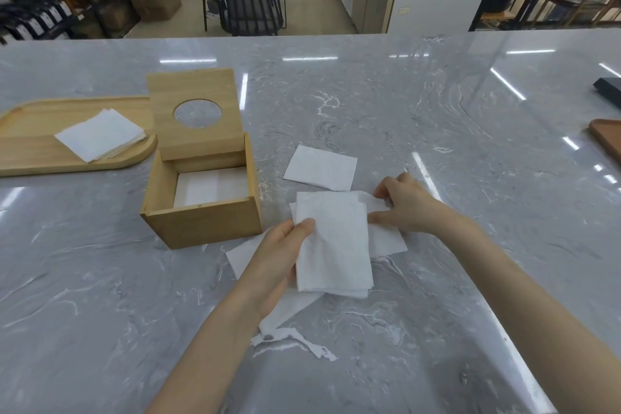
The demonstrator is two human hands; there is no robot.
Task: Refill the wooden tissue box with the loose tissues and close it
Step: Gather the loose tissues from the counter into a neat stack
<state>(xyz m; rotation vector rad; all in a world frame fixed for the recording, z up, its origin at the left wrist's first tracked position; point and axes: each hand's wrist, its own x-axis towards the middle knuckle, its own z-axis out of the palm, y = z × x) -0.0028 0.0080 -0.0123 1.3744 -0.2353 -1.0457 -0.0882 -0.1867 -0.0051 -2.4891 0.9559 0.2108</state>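
Torn tissue scraps (pixel 292 339) lie nearest me on the worktop (pixel 437 104). Above them my left hand (pixel 280 259) pinches a folded tissue stack (pixel 332 242), thumb on top, fingers hidden beneath. My right hand (pixel 408 203) pinches a tissue (pixel 386 239) partly covered by the stack. One loose tissue (pixel 321 167) lies just beyond. Left of them the box (pixel 201 208) stands open, lid (pixel 196 112) raised, tissues inside. A tray (pixel 30 151), cut off at the edge, holds more tissues (pixel 100 134).

Wooden tray (pixel 30 131) cut off at left edge; lower tissues (pixel 242 259) partly hidden beneath left hand (pixel 275 262)
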